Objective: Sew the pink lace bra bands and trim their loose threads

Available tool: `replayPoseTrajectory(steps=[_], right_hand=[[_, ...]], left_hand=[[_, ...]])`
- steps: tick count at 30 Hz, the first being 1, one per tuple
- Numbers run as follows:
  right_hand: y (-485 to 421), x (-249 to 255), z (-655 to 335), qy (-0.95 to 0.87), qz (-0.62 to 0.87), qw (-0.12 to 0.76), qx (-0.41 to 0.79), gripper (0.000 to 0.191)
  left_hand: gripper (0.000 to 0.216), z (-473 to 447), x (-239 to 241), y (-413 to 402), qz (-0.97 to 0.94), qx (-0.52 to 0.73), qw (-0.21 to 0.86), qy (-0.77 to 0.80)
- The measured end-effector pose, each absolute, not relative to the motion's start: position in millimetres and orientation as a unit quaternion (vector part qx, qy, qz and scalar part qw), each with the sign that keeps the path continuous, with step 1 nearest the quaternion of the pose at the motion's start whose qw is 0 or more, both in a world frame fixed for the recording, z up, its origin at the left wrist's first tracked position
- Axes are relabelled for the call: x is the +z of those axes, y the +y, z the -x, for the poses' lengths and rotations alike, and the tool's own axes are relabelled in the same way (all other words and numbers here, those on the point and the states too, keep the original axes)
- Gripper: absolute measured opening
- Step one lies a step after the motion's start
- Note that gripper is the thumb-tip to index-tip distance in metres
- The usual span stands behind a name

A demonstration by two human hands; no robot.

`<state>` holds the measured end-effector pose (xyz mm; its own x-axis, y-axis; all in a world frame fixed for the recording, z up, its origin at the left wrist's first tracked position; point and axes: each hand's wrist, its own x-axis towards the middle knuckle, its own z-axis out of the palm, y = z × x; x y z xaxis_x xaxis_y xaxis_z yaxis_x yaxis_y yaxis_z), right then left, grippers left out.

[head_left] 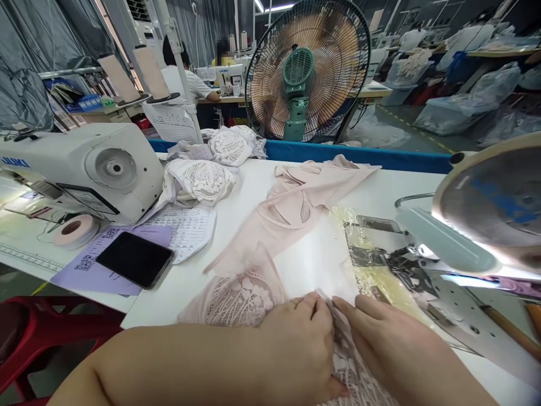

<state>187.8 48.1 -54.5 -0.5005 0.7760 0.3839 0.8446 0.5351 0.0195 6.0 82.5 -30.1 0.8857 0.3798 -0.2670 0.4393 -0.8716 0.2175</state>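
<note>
A pale pink lace bra [245, 299] lies at the front of the white table, one cup to the left of my hands. Its other lace part [353, 366] runs down between them toward the bottom edge. My left hand [298, 344] is closed on the fabric edge, fingers bent and pressed together. Opposite it, my right hand [380, 332] pinches the same edge between thumb and fingers. The palms and the exact grip are hidden. Beyond them, more pale pink bra pieces [291, 208] stretch toward the back of the table.
On the right stands a sewing machine [448, 304] with yellowish plastic [367, 270] beside it. A white JUKI machine [84, 169], phone [135, 259], tape roll [76, 231] and white lace cups [207, 180] are left. Behind the table is a large fan [298, 73]; people sit further back.
</note>
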Motion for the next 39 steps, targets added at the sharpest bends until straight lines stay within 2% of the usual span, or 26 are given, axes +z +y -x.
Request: replayPoseTrajectory(steps=[7,13,21,25,30,39], right_hand=[[53.5,-55.2,-182.8,-0.839,0.482,0.224,-0.118,0.043],[63.8,-66.1,-174.7,-0.833,0.492,0.221,-0.123,0.049],[45.4,-52.1,-190.8,-0.857,0.472,0.169,-0.121,0.038],[38.3,-50.2,-195.9,-0.843,0.481,0.195,-0.140,0.037],[45.5,-60.4,-186.3,-0.828,0.504,0.228,-0.095,0.041],[41.3,-68.8,-187.4,-0.830,0.510,0.212,-0.084,0.031]], left_hand=[[0.071,-6.6,-28.7,84.1,-0.962,-0.128,0.127,0.206],[0.075,-7.3,-29.9,82.9,-0.967,-0.098,0.114,0.208],[0.076,-6.0,-30.6,81.7,-0.968,-0.109,0.102,0.201],[0.077,-4.3,-37.7,81.1,-0.976,-0.089,0.063,0.190],[0.072,-0.2,-41.9,82.1,-0.984,-0.042,0.031,0.172],[0.069,-2.0,-31.2,83.3,-0.978,-0.087,0.068,0.178]])
